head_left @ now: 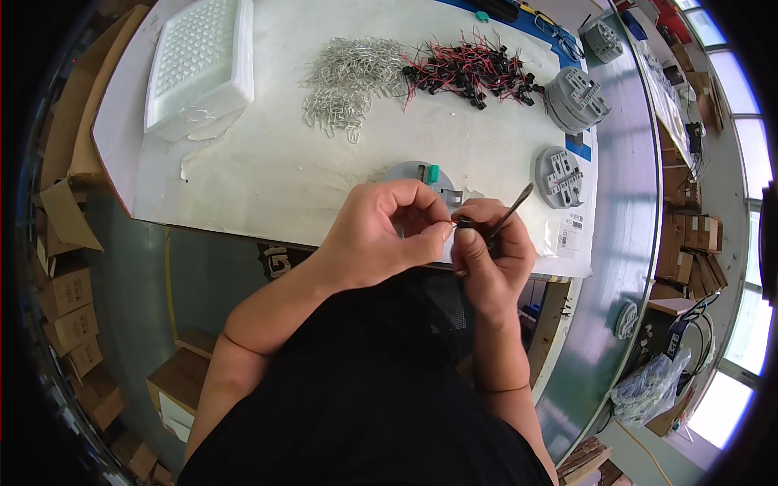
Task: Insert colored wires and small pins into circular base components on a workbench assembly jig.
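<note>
At the table's near edge my two hands meet. My right hand (496, 263) is closed round a small black part (463, 223), held up between thumb and forefinger. The same hand also grips a screwdriver (517, 204), whose metal blade points up and to the right; its handle is hidden in the palm. My left hand (385, 235) pinches thumb and forefinger together right beside the black part, and what lies between the tips is too small to make out. Just beyond the hands is a round grey base (397, 171) with a green block (432, 174) on it, partly covered by my fingers.
Farther back lie a heap of clear bent pieces (348, 77) and a pile of black parts with red wires (474, 71). A white foam tray (198, 69) stands at the far left. Grey round units (559, 178) line the right side. Cartons (73, 300) stack at left.
</note>
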Demonstrator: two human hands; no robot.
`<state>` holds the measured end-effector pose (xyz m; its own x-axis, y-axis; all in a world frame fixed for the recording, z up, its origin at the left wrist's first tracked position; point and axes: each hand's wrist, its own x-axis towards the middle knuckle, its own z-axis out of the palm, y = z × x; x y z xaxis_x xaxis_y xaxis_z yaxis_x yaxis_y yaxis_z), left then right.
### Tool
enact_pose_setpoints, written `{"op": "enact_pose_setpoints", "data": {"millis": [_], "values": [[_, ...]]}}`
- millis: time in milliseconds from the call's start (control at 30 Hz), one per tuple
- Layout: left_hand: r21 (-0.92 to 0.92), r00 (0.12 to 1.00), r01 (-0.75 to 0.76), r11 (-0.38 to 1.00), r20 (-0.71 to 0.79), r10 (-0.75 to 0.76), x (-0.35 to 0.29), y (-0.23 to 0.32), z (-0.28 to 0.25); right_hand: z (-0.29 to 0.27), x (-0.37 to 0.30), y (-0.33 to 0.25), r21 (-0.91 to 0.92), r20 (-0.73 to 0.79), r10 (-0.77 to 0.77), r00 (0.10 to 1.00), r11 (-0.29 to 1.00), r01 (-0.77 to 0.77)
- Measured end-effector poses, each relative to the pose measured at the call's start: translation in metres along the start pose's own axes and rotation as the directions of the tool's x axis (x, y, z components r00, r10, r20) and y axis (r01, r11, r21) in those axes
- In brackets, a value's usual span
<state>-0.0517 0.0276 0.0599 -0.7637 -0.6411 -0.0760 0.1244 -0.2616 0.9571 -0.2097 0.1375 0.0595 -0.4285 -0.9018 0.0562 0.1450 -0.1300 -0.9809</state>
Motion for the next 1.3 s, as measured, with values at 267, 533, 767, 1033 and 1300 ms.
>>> {"op": "enact_pose_setpoints", "data": {"millis": [267, 533, 767, 1033, 1300], "values": [[0.134, 0.996, -0.081, 0.988, -0.035, 0.086, -0.005, 0.007, -0.006, 0.007, -0.009, 0.003, 0.247, -0.01, 0.133, 0.991, 0.961, -0.126], [0.274, 0.999, -0.039, 0.961, -0.006, 0.042, 0.0, 0.008, -0.007, -0.014, 0.0, 0.005, -0.401, 0.131, -0.19, 0.973, 0.887, 0.228], [0.476, 0.994, -0.101, 0.874, 0.006, 0.112, 0.0, 0.002, -0.008, -0.02, 0.005, 0.011, -0.51, 0.213, -0.279, 0.936, 0.786, 0.35], [0.83, 0.905, -0.235, 0.505, -0.004, 0.426, 0.002, -0.024, -0.013, -0.019, 0.013, 0.01, -0.679, 0.169, -0.087, 0.982, 0.712, 0.18], [0.84, 0.874, -0.228, 0.492, -0.046, 0.485, 0.011, -0.042, -0.012, -0.008, 0.02, -0.004, -0.885, 0.308, -0.055, 0.95, 0.349, 0.308]]}}
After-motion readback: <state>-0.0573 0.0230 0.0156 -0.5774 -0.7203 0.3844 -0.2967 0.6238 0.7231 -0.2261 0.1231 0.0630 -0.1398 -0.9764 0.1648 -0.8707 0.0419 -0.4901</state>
